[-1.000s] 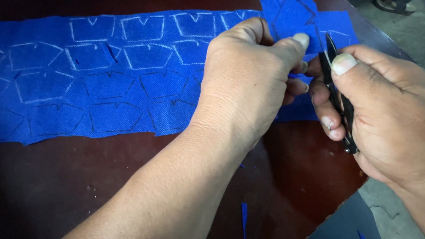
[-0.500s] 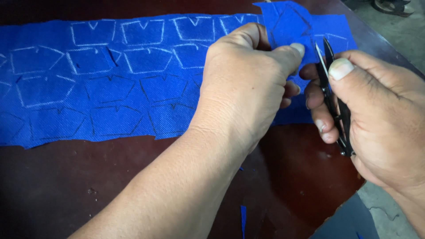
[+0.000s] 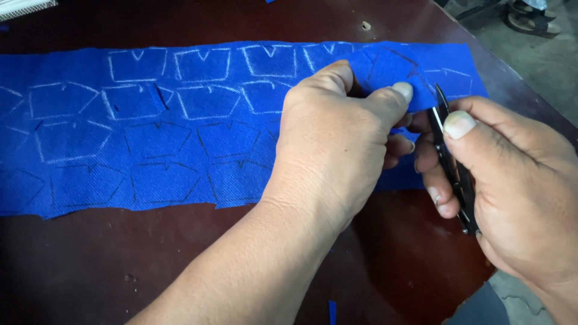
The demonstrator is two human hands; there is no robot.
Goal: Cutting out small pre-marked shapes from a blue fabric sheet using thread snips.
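While the left hand [image 3: 337, 144] pinches the blue fabric [image 3: 180, 126], its grip is closed on a fold. Snips [image 3: 453, 162] in the right hand's [image 3: 512, 192] closed grip point toward 11 o'clock.

The cloth [image 3: 180, 126] is bright blue, covered in rows of chalked pocket-like outlines, white along the upper rows and dark along the lower. The snips [image 3: 453, 162] are black. The counter [image 3: 120, 259] is dark reddish-brown, with small blue scraps [image 3: 332, 312].

Soft, even daylight falls on my work. My left hand [image 3: 337, 138] casts a faint shadow on the dark table [image 3: 90, 265] beneath my wrist. No glare; the blue cloth [image 3: 150, 138] looks sharp, the far corners slightly soft.
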